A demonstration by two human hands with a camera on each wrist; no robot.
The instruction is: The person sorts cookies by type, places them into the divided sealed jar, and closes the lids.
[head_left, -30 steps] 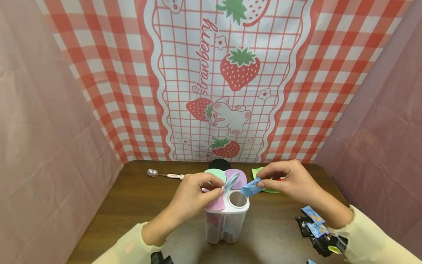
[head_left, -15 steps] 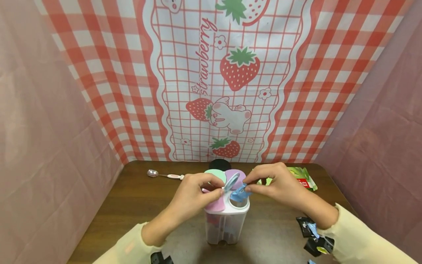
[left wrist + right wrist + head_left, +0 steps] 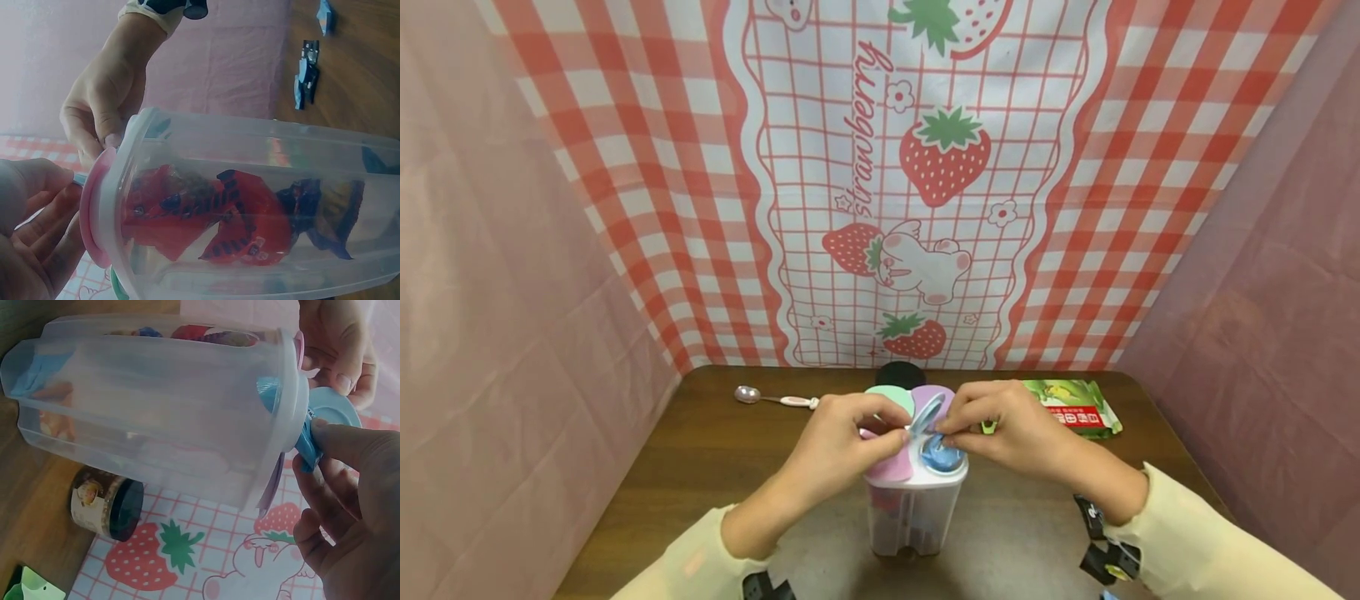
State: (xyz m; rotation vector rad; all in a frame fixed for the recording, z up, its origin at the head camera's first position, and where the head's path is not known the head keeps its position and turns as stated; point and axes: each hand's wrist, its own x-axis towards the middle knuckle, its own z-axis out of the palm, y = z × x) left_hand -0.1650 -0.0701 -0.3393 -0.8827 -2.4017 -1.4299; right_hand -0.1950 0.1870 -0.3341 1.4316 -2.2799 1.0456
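Note:
A clear plastic container (image 3: 917,521) with a white top stands upright on the table. My left hand (image 3: 842,437) pinches its raised light blue lid (image 3: 927,414) between thumb and fingers. At the uncovered round opening, my right hand (image 3: 1015,425) pinches a small blue packet (image 3: 307,447), which is partly inside the hole. The pink lid (image 3: 889,468), mint lid (image 3: 887,400) and purple lid (image 3: 270,481) cover the other compartments. Through the wall in the left wrist view, red packets (image 3: 247,219) show in one compartment. A blue packet (image 3: 40,372) lies at the bottom in the right wrist view.
Behind the container stands a jar (image 3: 94,500) with a black lid. A spoon (image 3: 793,401) lies at the back left, and a green bag (image 3: 1078,408) at the back right. Black and blue packets (image 3: 305,75) lie on the right, partly hidden by my sleeve.
My right hand has moved left with the blue packet, from beside the container to its opening, and the packet has gone partly in. My left hand keeps holding the lid up.

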